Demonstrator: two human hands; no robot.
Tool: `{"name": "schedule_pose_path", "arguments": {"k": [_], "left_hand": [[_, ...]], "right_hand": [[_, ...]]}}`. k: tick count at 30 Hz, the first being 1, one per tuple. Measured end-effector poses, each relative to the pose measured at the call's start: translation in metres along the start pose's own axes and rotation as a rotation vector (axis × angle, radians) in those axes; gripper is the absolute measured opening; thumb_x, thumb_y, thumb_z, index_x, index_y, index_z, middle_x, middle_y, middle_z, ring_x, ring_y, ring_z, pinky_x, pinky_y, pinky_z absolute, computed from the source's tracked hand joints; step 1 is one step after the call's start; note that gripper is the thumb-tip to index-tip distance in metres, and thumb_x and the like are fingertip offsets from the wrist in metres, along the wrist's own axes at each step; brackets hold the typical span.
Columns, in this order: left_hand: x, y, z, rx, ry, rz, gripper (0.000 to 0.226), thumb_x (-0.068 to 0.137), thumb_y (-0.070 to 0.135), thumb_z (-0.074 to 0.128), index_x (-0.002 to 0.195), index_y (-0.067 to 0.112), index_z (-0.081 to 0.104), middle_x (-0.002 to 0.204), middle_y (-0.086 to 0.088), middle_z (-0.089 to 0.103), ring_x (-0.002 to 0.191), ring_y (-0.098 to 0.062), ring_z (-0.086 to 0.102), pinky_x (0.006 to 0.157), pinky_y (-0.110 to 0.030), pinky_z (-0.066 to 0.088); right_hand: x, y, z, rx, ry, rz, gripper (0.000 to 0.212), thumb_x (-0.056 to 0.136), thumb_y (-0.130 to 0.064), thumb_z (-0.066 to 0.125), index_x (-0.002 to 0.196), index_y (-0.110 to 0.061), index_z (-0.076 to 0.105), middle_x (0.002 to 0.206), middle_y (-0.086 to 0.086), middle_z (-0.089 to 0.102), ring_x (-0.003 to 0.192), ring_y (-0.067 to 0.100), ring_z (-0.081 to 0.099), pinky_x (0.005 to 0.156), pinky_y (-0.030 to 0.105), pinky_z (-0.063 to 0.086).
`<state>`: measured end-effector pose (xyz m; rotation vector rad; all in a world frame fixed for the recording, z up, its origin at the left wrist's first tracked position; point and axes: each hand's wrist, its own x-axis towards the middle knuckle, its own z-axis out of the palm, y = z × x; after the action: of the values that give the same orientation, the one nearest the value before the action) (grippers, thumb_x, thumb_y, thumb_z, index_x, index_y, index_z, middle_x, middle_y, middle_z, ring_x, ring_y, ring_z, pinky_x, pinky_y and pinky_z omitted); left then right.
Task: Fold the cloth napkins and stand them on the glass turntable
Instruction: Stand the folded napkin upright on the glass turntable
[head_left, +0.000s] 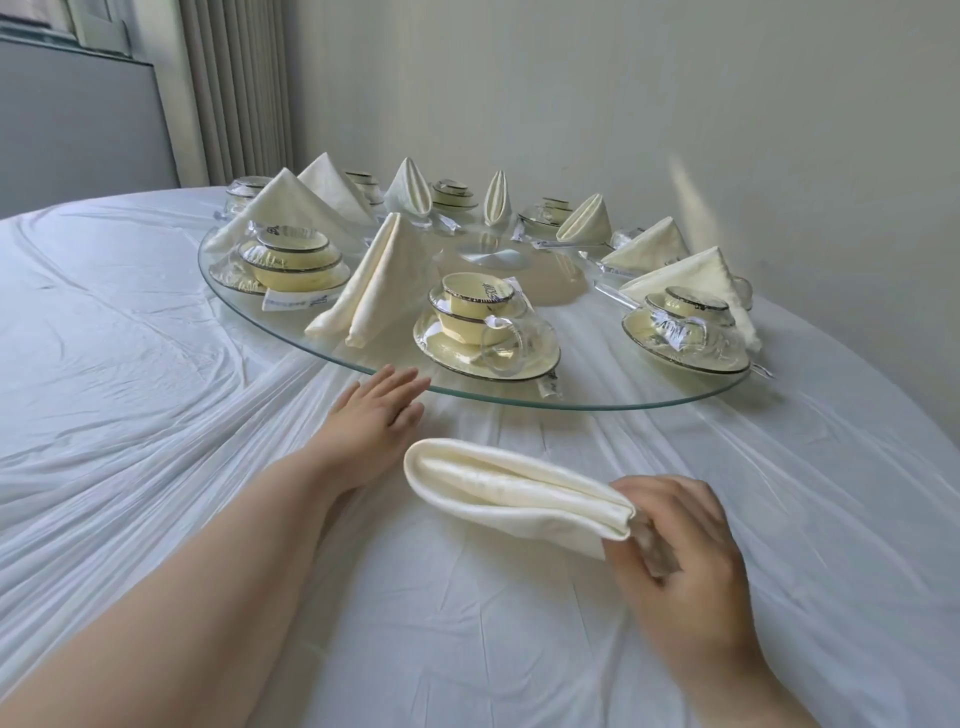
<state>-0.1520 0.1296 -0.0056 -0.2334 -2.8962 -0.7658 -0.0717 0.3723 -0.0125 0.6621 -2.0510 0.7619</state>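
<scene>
Right hand (691, 561): lower right of the frame, fingers curled, pinching one end of the folded napkin (509, 493).
Folded napkin: a cream roll of layers held low over the white tablecloth (156, 364) at centre bottom, free end pointing left – not yet on the glass.
Left hand (376, 415): centre of the frame, fingers straight and relaxed, gripping nothing, tips at the near rim of the glass turntable (597, 404); whether they touch it cannot be told.
Standing napkins (376, 280): several cream cones and tents ringed round the turntable, from upper left to right of centre.
Tableware sets (485, 332): each a cream saucer carrying a bowl and a clear glass cup, sealed under plastic film; no food or drink visible in any.
Risk, turntable: a push at the rim would likely spin the glass and tip the upright napkins.
Risk, napkin: held by one end only, its layers could slip open – and the bare glass between sets leaves little room to stand it.
</scene>
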Motion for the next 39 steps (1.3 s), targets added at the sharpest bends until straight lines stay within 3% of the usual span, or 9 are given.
{"name": "schedule_pose_path", "arguments": {"k": [6,12,16,19,22,25,29,35,39], "left_hand": [[-0.001,0.003,0.002,0.159,0.032,-0.193,0.047,0.101,0.033,0.018,0.147,0.025,0.015,0.155,0.01,0.004,0.142,-0.006,-0.004,0.112,-0.032,-0.01],[-0.008,-0.004,-0.006,0.209,0.032,-0.278,0.049,0.1,0.034,0.015,0.148,0.023,0.008,0.156,0.008,0.001,0.142,-0.009,-0.005,0.112,-0.037,-0.012],[-0.011,-0.002,-0.01,0.242,0.148,-0.254,0.047,0.099,0.022,0.023,0.146,0.02,0.017,0.155,0.004,0.012,0.143,-0.01,0.001,0.112,-0.036,-0.009],[-0.01,0.011,-0.012,0.254,0.23,-0.095,0.048,0.094,0.011,0.03,0.14,0.025,0.032,0.147,0.009,0.029,0.138,-0.008,0.018,0.112,-0.031,-0.006],[-0.011,0.021,-0.01,0.2,0.138,0.126,0.049,0.093,0.007,0.032,0.136,0.029,0.041,0.143,0.013,0.035,0.133,-0.006,0.028,0.11,-0.022,0.0],[-0.01,0.017,-0.004,0.186,0.014,0.187,0.05,0.096,0.012,0.03,0.144,0.027,0.024,0.153,0.01,0.016,0.14,-0.005,0.012,0.111,-0.022,-0.001],[-0.008,0.01,0.0,0.219,-0.106,0.13,0.055,0.1,0.027,0.028,0.147,0.024,0.0,0.155,0.008,-0.005,0.142,-0.008,-0.007,0.112,-0.029,-0.009],[-0.007,0.008,0.0,0.228,-0.096,0.068,0.059,0.099,0.031,0.03,0.147,0.025,-0.003,0.154,0.011,-0.006,0.141,-0.008,-0.008,0.113,-0.031,-0.006],[-0.005,0.006,0.0,0.204,-0.073,0.062,0.058,0.098,0.033,0.031,0.146,0.027,-0.001,0.153,0.014,-0.005,0.141,-0.006,-0.007,0.113,-0.03,-0.003]], "right_hand": [[0.002,0.0,-0.004,-0.011,0.048,0.054,0.011,0.075,-0.018,0.048,0.086,-0.021,0.049,0.086,-0.011,0.05,0.078,0.0,0.043,0.077,0.001,0.031],[0.003,-0.006,-0.003,0.024,-0.003,0.239,0.009,0.075,-0.031,0.049,0.08,-0.024,0.049,0.083,-0.039,0.049,0.075,-0.016,0.043,0.065,-0.001,0.032],[0.022,-0.018,-0.015,0.053,-0.161,0.544,0.029,0.064,-0.044,0.058,0.064,-0.015,0.054,0.057,-0.014,0.05,0.054,0.005,0.041,0.047,0.01,0.03],[0.047,-0.019,-0.027,-0.037,-0.29,0.561,0.033,0.075,-0.032,0.07,0.066,-0.005,0.054,0.052,0.001,0.042,0.052,0.01,0.035,0.046,0.021,0.025],[0.079,-0.016,-0.035,-0.03,-0.276,0.59,0.025,0.081,-0.018,0.065,0.078,0.007,0.059,0.061,0.013,0.048,0.054,0.007,0.035,0.05,0.024,0.025],[0.111,-0.011,-0.04,-0.002,-0.197,0.629,0.024,0.083,-0.014,0.064,0.084,0.01,0.061,0.082,0.033,0.059,0.064,0.013,0.044,0.058,0.025,0.034],[0.147,0.008,-0.026,-0.003,-0.134,0.67,0.029,0.083,-0.016,0.063,0.087,0.013,0.059,0.077,0.013,0.055,0.071,0.016,0.047,0.065,0.031,0.036],[0.185,0.024,0.035,-0.102,-0.115,0.695,0.015,0.084,-0.018,0.058,0.077,-0.004,0.06,0.065,0.009,0.047,0.07,0.02,0.043,0.055,0.028,0.031],[0.202,0.034,0.07,-0.161,-0.14,0.72,0.035,0.085,-0.017,0.053,0.055,-0.012,0.037,0.055,0.0,0.036,0.07,0.024,0.04,0.046,0.024,0.025]]}}
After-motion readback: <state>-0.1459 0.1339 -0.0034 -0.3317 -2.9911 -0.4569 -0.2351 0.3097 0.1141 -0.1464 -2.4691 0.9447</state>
